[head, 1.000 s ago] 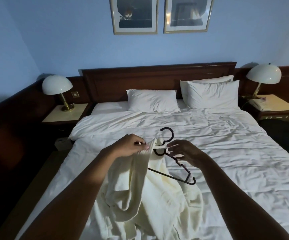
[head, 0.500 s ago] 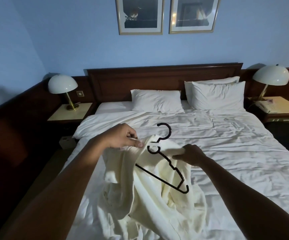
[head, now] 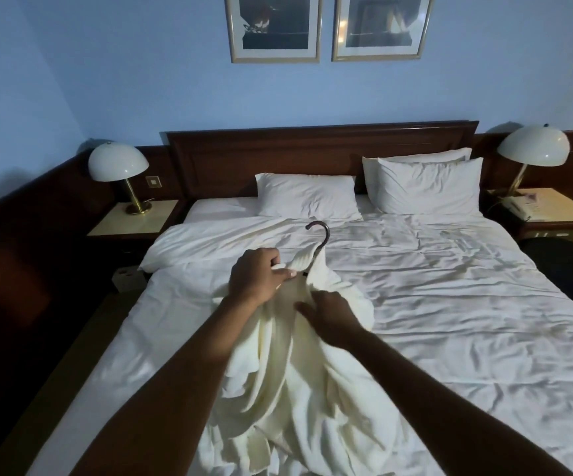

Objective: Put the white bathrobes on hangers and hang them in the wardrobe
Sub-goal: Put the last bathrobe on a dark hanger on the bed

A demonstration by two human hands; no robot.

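Note:
A cream-white bathrobe (head: pixel 292 379) hangs in folds over the middle of the bed. Its collar is draped over a dark hanger (head: pixel 322 237), of which only the hook shows above the cloth. My left hand (head: pixel 255 276) grips the robe's collar just below the hook and holds it up. My right hand (head: pixel 326 312) rests on the robe's front a little lower and to the right, fingers blurred and pointing left. The wardrobe is out of view.
The white bed (head: pixel 450 304) fills the middle, with pillows (head: pixel 307 195) against a dark headboard. Nightstands with dome lamps (head: pixel 118 166) stand on both sides; the right one holds a phone (head: pixel 518 209). A dark wood wall panel runs along the left.
The robe now covers the hanger's bar and arms, leaving only the hook visible. My right hand has moved left onto the robe's front. My left hand keeps its grip on the collar.

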